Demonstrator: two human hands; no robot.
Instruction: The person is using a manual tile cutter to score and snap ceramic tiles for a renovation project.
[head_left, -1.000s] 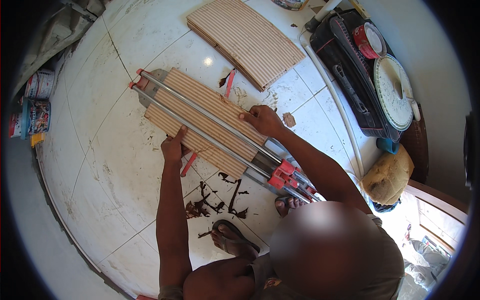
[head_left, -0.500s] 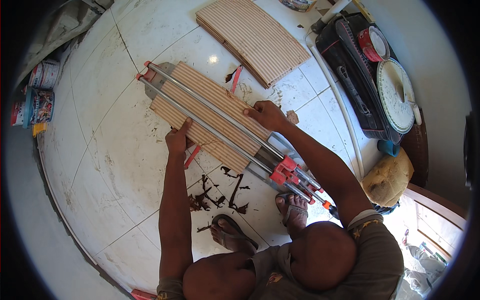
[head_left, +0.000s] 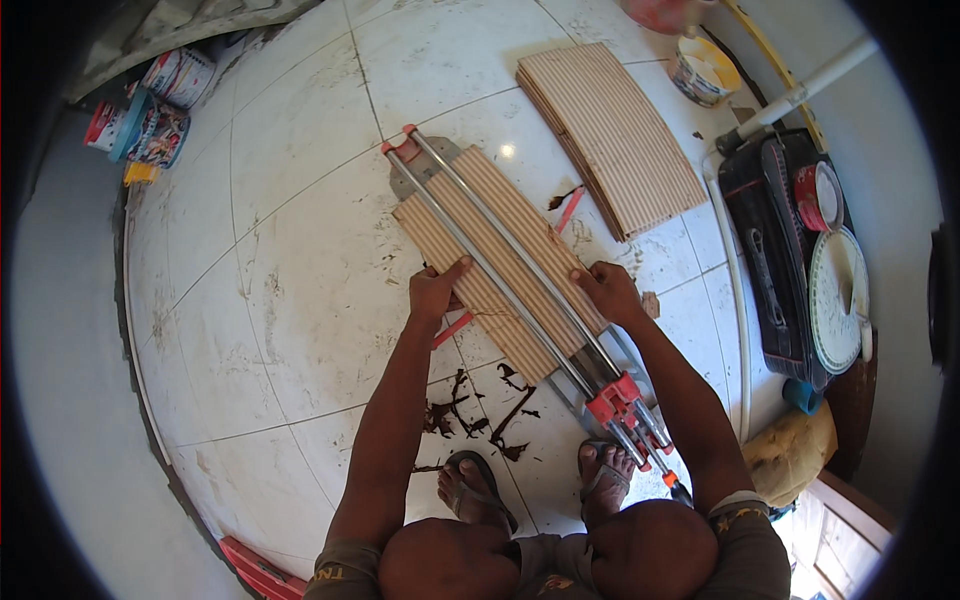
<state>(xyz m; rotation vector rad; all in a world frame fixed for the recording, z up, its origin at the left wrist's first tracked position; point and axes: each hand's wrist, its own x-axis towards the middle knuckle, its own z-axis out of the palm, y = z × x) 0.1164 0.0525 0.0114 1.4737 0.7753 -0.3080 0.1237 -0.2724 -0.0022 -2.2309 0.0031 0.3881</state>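
A ribbed beige-brown tile (head_left: 492, 250) lies lengthwise in a manual tile cutter (head_left: 406, 182), under its two steel rails. My left hand (head_left: 432, 293) grips the tile's left edge, thumb on top and the other fingers partly hidden beneath. On the opposite edge my right hand (head_left: 610, 292) holds it in much the same way, thumb over the ribs. The cutter's red carriage (head_left: 612, 400) sits at the near end of the rails, close to my right foot, with an orange-and-black handle tip (head_left: 676, 488) below it.
A stack of ribbed tiles (head_left: 615, 140) stands at the far right. Dark scraps (head_left: 505, 425) litter the floor before my sandalled feet. Along the right wall are a black bag (head_left: 765, 250), a round plate-like lid (head_left: 838, 300) and a white pipe (head_left: 735, 330). Several buckets (head_left: 158, 132) sit far left.
The view has shifted, so everything appears further right and lower. Both hands remain on the tile's edges; the carriage stays at the rails' near end.
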